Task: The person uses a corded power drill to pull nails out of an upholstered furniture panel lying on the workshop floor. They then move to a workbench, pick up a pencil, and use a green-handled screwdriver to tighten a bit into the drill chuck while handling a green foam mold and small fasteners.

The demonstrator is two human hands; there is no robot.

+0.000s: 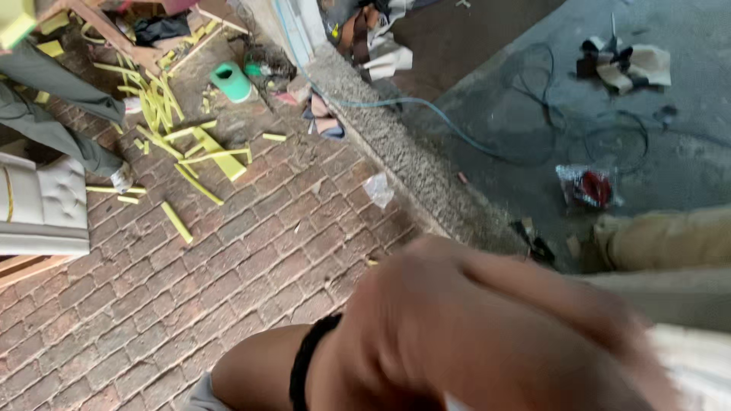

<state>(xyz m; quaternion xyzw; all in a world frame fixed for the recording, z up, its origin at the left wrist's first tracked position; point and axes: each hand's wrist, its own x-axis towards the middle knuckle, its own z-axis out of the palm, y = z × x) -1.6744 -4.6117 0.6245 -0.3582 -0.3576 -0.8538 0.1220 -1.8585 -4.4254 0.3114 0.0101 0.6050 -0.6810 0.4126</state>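
Blur covers the one hand (487,327) in view, which fills the lower middle of the picture close under the camera, with a black band (308,358) around its wrist. Which hand it is cannot be told, nor whether its grip is open or closed. Its far edge meets a pale cream object (697,365) at the lower right corner, too smeared to identify. Below lies a red brick floor (190,289) strewn with yellow foam strips (194,148). A green roll (231,80) stands near the grey concrete kerb (403,156). Beyond the kerb, a blue hose (442,118) and black cables (609,129) run over the concrete floor (685,152). A grey tufted cushion (42,205) sits at the left edge.
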